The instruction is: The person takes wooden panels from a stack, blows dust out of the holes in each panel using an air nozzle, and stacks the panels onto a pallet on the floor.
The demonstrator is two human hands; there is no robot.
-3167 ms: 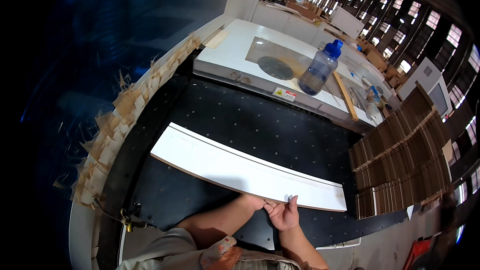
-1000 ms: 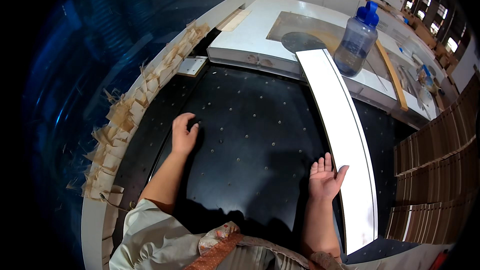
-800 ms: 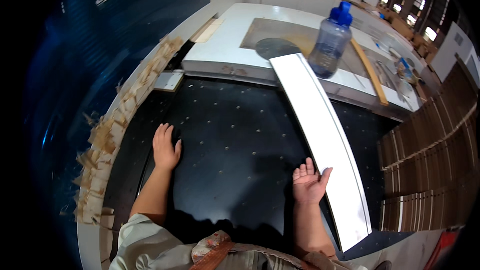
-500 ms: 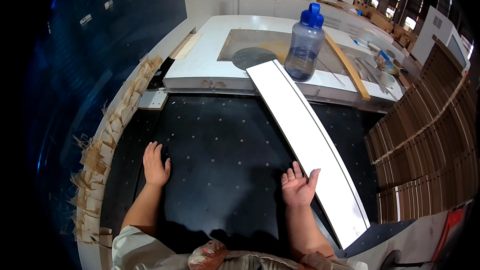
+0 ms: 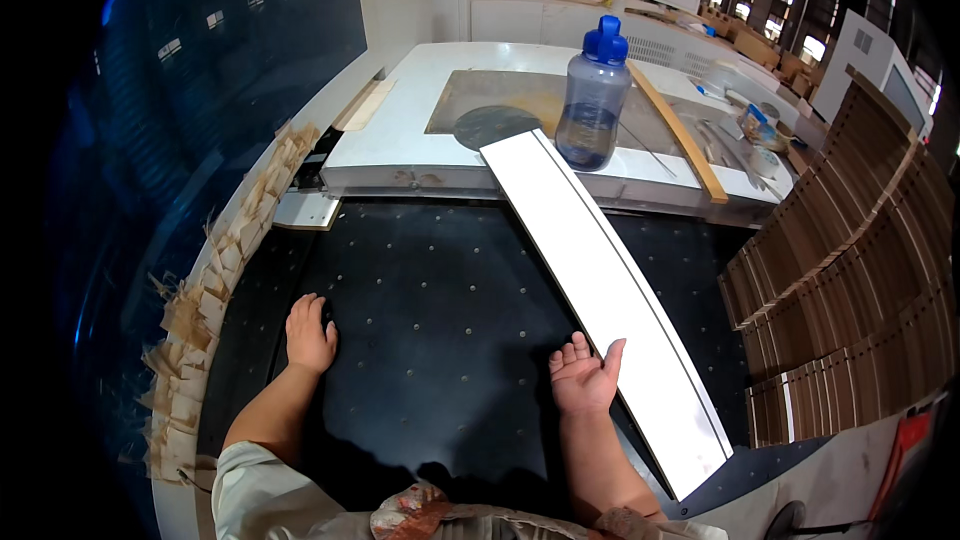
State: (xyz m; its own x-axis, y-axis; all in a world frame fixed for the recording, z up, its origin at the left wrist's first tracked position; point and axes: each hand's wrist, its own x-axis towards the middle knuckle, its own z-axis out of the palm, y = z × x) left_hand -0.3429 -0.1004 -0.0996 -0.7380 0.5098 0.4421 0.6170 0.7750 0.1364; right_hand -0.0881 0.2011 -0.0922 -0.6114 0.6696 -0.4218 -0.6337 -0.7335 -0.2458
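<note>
A long white panel (image 5: 610,290) with a dark groove along its right side lies slantwise. Its far end rests on the white machine ledge (image 5: 370,177), its near end at the lower right. My right hand (image 5: 585,375) is palm up beside the panel's left edge, fingers stretched and thumb apart, the thumb overlapping the panel in view. Nothing is in it; whether it touches the panel I cannot tell. My left hand (image 5: 312,333) lies palm down at the left of the black studded bed (image 5: 440,310), fingers extended and holding nothing.
On the ledge stand a blue-capped water bottle (image 5: 592,100), a wooden strip (image 5: 680,135) and several small tools (image 5: 735,145). Stacked brown boards (image 5: 850,290) rise at the right. A frayed tan strip curtain (image 5: 215,290) borders the left. A small white piece (image 5: 306,210) pokes out under the ledge.
The view has shifted slightly, so most things sit a little left and lower. The small white piece at the left appears to stick out slightly more. Both hands keep nearly the same pose.
</note>
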